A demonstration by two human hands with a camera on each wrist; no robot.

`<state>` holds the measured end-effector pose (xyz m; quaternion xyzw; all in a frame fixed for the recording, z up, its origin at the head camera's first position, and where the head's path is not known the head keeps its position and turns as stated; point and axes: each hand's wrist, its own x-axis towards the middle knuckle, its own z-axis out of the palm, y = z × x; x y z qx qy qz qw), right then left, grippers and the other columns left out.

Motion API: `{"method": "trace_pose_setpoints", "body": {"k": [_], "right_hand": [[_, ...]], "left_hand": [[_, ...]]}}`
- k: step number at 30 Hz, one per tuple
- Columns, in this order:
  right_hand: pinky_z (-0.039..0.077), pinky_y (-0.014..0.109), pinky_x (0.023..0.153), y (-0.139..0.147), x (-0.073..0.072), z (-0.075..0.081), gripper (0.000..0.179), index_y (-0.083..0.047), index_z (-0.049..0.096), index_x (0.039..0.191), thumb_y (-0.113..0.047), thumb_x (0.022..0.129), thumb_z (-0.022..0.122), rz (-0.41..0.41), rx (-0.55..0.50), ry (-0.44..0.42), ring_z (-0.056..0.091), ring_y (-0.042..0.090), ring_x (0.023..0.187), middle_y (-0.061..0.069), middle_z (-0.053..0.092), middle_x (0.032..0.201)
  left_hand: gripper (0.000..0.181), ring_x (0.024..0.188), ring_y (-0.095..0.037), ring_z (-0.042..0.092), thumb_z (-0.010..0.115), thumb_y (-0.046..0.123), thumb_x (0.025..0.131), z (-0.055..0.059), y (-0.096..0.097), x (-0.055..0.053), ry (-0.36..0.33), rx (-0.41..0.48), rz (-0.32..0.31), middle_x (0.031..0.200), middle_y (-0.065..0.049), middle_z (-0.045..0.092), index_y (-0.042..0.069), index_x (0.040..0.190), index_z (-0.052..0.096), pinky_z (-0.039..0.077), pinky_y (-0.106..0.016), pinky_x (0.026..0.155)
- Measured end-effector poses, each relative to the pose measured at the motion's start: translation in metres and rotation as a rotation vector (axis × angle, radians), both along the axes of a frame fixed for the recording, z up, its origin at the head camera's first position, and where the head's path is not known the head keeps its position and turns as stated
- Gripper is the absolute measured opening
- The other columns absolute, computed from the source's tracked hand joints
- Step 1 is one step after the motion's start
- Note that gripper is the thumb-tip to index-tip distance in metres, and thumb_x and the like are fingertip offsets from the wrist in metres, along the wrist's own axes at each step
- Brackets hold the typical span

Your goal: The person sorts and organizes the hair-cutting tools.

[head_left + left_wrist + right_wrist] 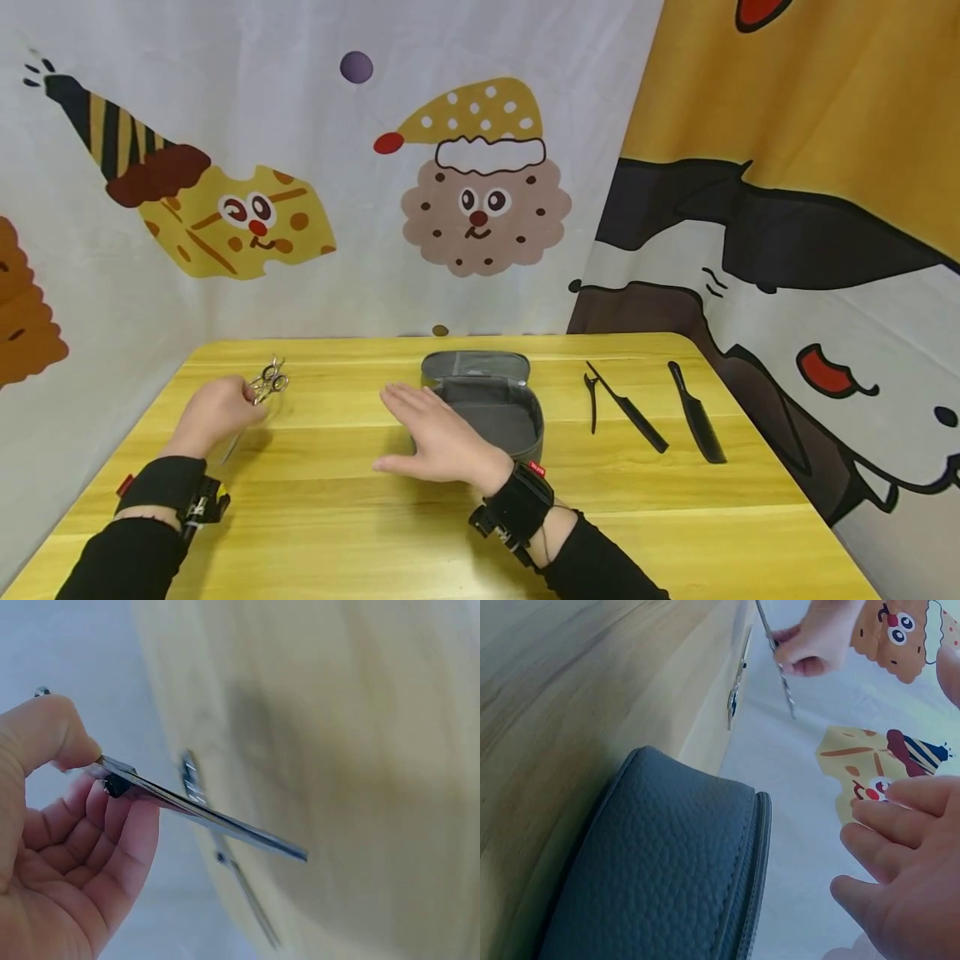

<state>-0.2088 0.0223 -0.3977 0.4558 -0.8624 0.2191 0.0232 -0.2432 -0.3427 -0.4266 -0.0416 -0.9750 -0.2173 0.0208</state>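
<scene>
The left hand (213, 412) pinches a pair of scissors (268, 381) between thumb and curled fingers, holding them just above the left part of the yellow table (337, 508), handles pointing away. A second pair of scissors (232, 877) lies on the wood just beneath. The right hand (438, 437) hovers flat, fingers straight and slightly apart, holding nothing, just beside the open grey case (487, 400) at the table's middle. To the right lie a black clip (592, 400), a thin tail comb (628, 408) and a wider comb (697, 414).

Yellow wooden table (360, 517), cartoon-printed backdrop cloth (225, 125), even light
</scene>
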Motion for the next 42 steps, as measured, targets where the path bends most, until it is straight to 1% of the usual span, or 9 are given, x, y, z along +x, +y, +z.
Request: {"method": "trace_pose_setpoints", "body": {"k": [2,5,8,12,18,22,26,36,42], "right_hand": [[0.012,0.036,0.121,-0.001,0.0,0.0,0.082,-0.002,0.028,0.155,-0.048,0.096,0.061,-0.013,-0.02,0.008,0.024,0.025,0.147,0.015,0.03,0.158],[0.017,0.033,0.12,-0.004,0.001,0.001,0.078,-0.003,0.029,0.154,-0.044,0.097,0.062,-0.05,-0.062,0.0,0.028,0.025,0.146,0.015,0.033,0.157],[0.024,0.031,0.117,-0.007,0.002,0.002,0.075,-0.004,0.032,0.154,-0.041,0.097,0.063,-0.104,-0.107,-0.005,0.035,0.025,0.143,0.013,0.038,0.154],[0.033,0.029,0.113,-0.014,0.004,0.003,0.068,-0.005,0.037,0.151,-0.038,0.098,0.064,-0.155,-0.184,-0.001,0.044,0.024,0.137,0.011,0.047,0.148],[0.038,0.022,0.107,-0.022,0.008,0.005,0.061,-0.006,0.044,0.148,-0.035,0.098,0.064,-0.18,-0.282,-0.001,0.051,0.02,0.129,0.009,0.055,0.14],[0.04,0.019,0.103,-0.026,0.009,0.003,0.055,-0.007,0.049,0.144,-0.032,0.098,0.065,-0.186,-0.319,0.029,0.056,0.018,0.122,0.007,0.059,0.133],[0.043,0.017,0.098,-0.027,0.008,0.0,0.05,-0.008,0.053,0.14,-0.029,0.097,0.067,-0.19,-0.348,0.041,0.059,0.015,0.114,0.005,0.063,0.126],[0.047,0.013,0.09,-0.033,0.008,-0.003,0.044,-0.007,0.058,0.133,-0.024,0.095,0.07,-0.194,-0.404,0.012,0.063,0.011,0.102,0.005,0.064,0.116],[0.048,0.012,0.08,-0.036,0.01,-0.004,0.033,-0.008,0.065,0.122,-0.024,0.093,0.072,-0.25,-0.392,0.018,0.063,0.007,0.091,0.003,0.067,0.107]], "left_hand": [[0.03,0.053,-0.014,0.024,0.062,0.012,0.081,0.005,0.007,0.0,0.032,0.028,0.016,0.059,0.004,0.027,0.014,0.063,0.038,0.021,-0.03,0.054],[0.016,0.056,-0.017,0.04,0.063,0.014,0.081,0.013,0.02,0.001,0.092,0.072,0.056,0.064,-0.003,0.048,0.005,0.073,0.053,0.031,-0.03,0.055],[0.023,0.068,-0.024,0.056,0.066,0.018,0.083,0.022,0.032,0.005,0.152,0.129,0.1,0.081,-0.013,0.064,-0.003,0.093,0.063,0.042,-0.033,0.06],[0.026,0.073,-0.026,0.061,0.065,0.02,0.086,0.032,0.048,0.011,0.206,0.233,0.162,0.086,-0.014,0.068,-0.002,0.099,0.067,0.045,-0.034,0.062],[0.034,0.072,-0.01,0.067,0.061,0.022,0.092,0.046,0.073,0.021,0.155,0.49,0.224,0.093,-0.012,0.068,-0.003,0.114,0.065,0.05,-0.024,0.067],[0.034,0.07,-0.005,0.067,0.061,0.018,0.092,0.052,0.089,0.024,0.143,0.653,0.22,0.09,-0.007,0.066,-0.006,0.116,0.06,0.051,-0.016,0.068],[0.031,0.071,-0.006,0.067,0.061,0.013,0.092,0.055,0.103,0.026,0.158,0.758,0.191,0.089,-0.004,0.064,-0.009,0.114,0.059,0.054,-0.016,0.07],[0.026,0.075,-0.009,0.065,0.063,0.01,0.093,0.057,0.138,0.038,0.183,0.889,0.156,0.091,-0.006,0.063,-0.009,0.11,0.059,0.057,-0.021,0.072],[0.02,0.074,-0.011,0.065,0.062,0.005,0.093,0.056,0.154,0.041,0.201,0.967,0.131,0.089,-0.005,0.063,-0.009,0.105,0.059,0.057,-0.024,0.072]]}}
